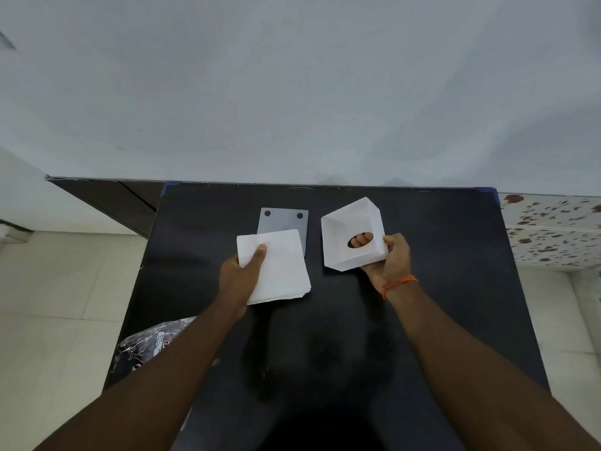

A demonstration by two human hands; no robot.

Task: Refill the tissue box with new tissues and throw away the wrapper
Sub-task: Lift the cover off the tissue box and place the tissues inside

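Black table [439, 288] against a pale wall, tiled floor either side, w/ the person standing at its near edge and both arms reaching in. Left hand [242, 271] is clamped on a stack of white tissues [276, 265], thumb on top near the stack's 10 o'clock corner, fingers under; stack sits level just above the table, a bit left of centre. Right hand [390, 258] grips the white tissue box [353, 236] at its 4 o'clock corner. Box is tipped so the open underside faces up and toward the person, and fingertips [361, 239] show through the oval dispensing slot, so some fingers are behind that face. Box and stack are near each other but apart.

Behind the tissues, toward 12 o'clock, a grey plate w/ two dark round dots [284, 222] lies flat, probably the box's base panel; the stack hides its near corner. At 8 o'clock, hanging off the table edge, a dark crinkly wrapper [146, 346], not yet binned.

Step in hand, as I read it: feed the stack into the open box. To do it well:
- square the stack first; lower sheets are fanned at the 5 o'clock corner
- tilt the box mouth toward the stack, line edges up parallel
- pull the fingers out of the slot so sheets seat flat
- slide in as one block, no crumpling

Main risk: loose bottom sheets catching the rim & folding.
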